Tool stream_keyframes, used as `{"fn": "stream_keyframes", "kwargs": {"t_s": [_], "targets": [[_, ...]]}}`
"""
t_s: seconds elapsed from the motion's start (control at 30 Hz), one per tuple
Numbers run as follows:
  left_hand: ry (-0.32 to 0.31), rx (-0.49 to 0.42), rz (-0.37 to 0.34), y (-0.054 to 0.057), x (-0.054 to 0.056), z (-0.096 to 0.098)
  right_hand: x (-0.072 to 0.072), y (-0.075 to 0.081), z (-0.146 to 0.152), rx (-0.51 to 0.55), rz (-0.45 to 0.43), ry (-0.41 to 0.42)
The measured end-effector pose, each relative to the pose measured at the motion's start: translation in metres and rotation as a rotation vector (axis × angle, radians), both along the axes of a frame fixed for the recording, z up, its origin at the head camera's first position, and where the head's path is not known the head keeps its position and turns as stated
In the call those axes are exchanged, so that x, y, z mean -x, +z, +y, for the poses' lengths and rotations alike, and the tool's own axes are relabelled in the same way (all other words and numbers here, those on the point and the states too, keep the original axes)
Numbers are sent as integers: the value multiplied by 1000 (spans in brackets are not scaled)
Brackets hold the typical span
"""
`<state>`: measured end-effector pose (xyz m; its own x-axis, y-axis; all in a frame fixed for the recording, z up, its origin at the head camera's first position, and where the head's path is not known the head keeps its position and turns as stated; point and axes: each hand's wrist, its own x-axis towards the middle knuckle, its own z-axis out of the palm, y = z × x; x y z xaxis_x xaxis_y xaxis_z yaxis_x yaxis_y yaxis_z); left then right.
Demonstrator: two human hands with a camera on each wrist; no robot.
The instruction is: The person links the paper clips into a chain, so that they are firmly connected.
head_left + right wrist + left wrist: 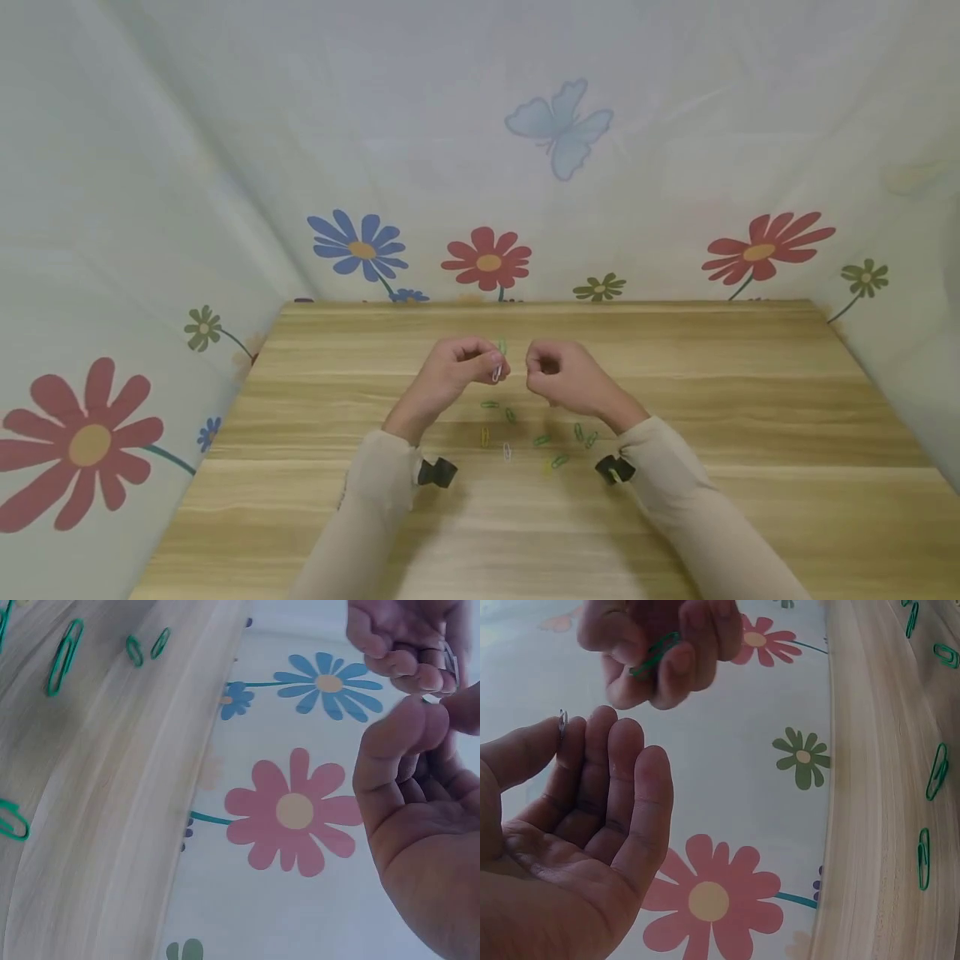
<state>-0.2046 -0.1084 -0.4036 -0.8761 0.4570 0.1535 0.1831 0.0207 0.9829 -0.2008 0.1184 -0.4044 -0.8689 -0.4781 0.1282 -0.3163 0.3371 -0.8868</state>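
My left hand is raised above the table and pinches a white paper clip between thumb and forefinger. In the left wrist view that clip stands on edge, with the other fingers extended beside it. Close by on the right, my right hand has its fingers curled. The left wrist view shows a green paper clip held among those fingers; the head view hides it. Just past the left fingertips a green clip shows; whether it touches the hand, I cannot tell. The hands are a small gap apart.
Below the hands, several loose paper clips lie on the wooden table: green ones, a yellow one and a white one. A flower-printed cloth hangs behind the table. Black straps sit at the wrists.
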Motion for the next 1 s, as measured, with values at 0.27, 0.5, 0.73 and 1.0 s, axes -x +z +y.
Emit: {"fn": "stream_keyframes", "kwargs": {"t_s": [0.27,0.5,0.73,1.0], "targets": [[-4,18,-18,1,-3,0,-6,6,1,140,-31,-43],[-24,19,-2,5,-5,1,-10,16,0,183,-18,-45],[-16,52,31,10,-7,3,-13,26,0,237,-43,-57],[-9,109,98,14,-12,7,-15,32,-1,373,-104,-73]]}}
